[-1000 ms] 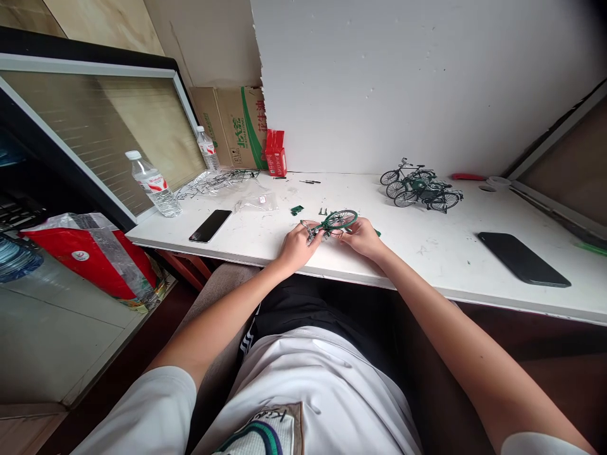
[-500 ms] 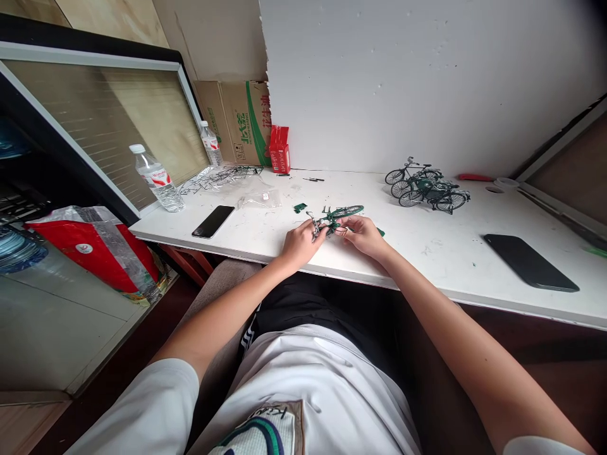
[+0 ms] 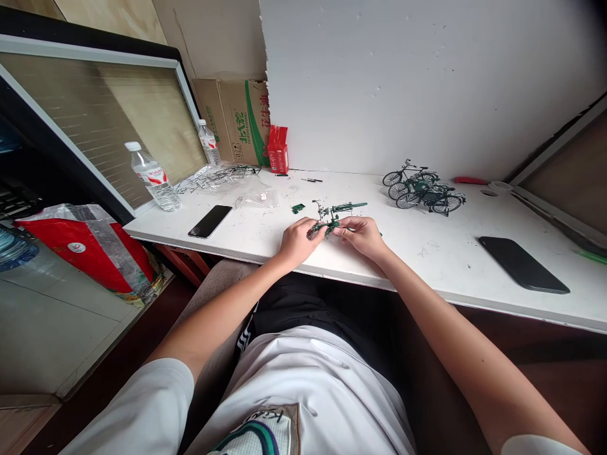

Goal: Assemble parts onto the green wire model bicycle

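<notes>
Between my hands, just above the table's front edge, is a green model bicycle [image 3: 348, 206], partly hidden by my fingers. My left hand [image 3: 300, 240] is closed on its left part, thumb and fingers pinching. From the right, my right hand [image 3: 363, 236] pinches the same bicycle near its middle. One wheel points away from me and looks nearly edge-on. A small green piece [image 3: 298, 208] lies on the table just beyond my left hand. Another bit of green shows beside my right hand, mostly covered by it.
Several finished-looking model bicycles [image 3: 423, 188] stand together at the back right. A dark phone [image 3: 210, 221] lies left, a black flat slab [image 3: 523, 264] right. Water bottles [image 3: 154, 179], clear plastic bags [image 3: 260, 199], thin dark part frames [image 3: 222, 177] and a red box [image 3: 277, 150] occupy the back left.
The model bicycle has been turned in my hands, so its wheel went from a visible oval to nearly edge-on. Both hands keep their grip in about the same place.
</notes>
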`<state>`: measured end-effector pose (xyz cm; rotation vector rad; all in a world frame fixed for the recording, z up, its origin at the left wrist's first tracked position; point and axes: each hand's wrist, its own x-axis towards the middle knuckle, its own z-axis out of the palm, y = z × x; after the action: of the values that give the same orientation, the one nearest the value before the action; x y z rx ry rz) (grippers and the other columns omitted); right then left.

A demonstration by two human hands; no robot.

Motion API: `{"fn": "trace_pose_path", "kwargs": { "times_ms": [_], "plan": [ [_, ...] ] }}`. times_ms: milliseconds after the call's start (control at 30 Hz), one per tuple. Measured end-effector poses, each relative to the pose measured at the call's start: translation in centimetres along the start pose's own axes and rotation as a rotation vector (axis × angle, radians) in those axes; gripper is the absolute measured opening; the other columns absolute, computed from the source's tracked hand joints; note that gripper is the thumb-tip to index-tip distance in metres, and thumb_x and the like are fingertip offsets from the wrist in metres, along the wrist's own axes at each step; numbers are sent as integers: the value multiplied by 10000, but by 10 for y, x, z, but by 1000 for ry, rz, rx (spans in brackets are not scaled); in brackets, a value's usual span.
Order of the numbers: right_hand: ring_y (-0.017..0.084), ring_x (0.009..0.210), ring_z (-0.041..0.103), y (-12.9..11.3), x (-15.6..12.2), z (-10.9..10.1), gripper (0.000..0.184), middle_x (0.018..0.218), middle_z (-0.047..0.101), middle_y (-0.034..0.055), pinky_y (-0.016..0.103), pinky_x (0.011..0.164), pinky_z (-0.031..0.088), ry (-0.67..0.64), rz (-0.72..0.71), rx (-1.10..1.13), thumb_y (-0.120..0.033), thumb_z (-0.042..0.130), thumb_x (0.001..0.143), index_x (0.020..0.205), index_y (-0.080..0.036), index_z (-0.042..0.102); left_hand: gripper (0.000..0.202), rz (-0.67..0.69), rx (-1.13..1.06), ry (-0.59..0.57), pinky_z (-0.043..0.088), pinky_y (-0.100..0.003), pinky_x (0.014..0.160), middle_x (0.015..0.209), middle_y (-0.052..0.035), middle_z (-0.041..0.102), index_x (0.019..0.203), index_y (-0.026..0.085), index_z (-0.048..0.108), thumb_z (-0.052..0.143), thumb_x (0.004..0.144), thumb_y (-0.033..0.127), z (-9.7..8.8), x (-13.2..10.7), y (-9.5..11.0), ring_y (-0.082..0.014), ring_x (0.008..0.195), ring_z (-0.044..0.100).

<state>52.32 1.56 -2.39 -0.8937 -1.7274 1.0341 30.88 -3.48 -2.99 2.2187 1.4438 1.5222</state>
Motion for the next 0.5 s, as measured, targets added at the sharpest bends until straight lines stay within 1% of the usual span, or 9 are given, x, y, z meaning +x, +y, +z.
{"fn": "trace_pose_path", "kwargs": {
  "times_ms": [100,167,233,333,400,500],
  "plan": [
    [245,803,711,-3,-1,2,517,898,792,78,374,672,623,19,6,23,-668,939,655,869,-217,803,228,38,53,24,533,-303,773,947,-86,771,998,209,762,631,1028,394,-1,2,2,-195,792,691],
    [247,819,711,-5,-1,3,506,902,782,76,386,697,631,14,2,26,-666,922,682,879,-218,790,238,64,80,28,532,-299,774,951,-85,775,1024,210,766,623,1034,399,-2,2,1,-190,775,690],
    [250,832,706,-4,-1,5,486,911,774,77,390,698,631,11,-8,8,-662,901,712,886,-224,783,249,86,100,22,534,-304,781,953,-87,779,1036,208,769,614,1040,404,-2,3,-1,-192,771,695],
    [261,839,701,1,-1,6,472,919,767,83,388,659,617,45,-19,-29,-650,886,730,911,-227,776,251,106,96,8,545,-316,818,1017,-103,788,1076,203,768,606,1047,392,0,4,-6,-214,849,726],
    [282,892,714,4,0,7,468,973,776,97,393,660,613,73,-28,-66,-639,870,752,950,-224,780,238,97,76,1,551,-320,842,1064,-109,786,1108,200,765,609,1047,370,1,4,-8,-224,895,739],
    [328,1029,723,3,-1,8,449,1109,787,128,416,722,623,92,-36,-138,-629,845,790,965,-219,791,203,66,47,-5,557,-328,886,1102,-104,781,1138,209,761,625,1036,320,2,5,-11,-235,949,745]
  ]
}}
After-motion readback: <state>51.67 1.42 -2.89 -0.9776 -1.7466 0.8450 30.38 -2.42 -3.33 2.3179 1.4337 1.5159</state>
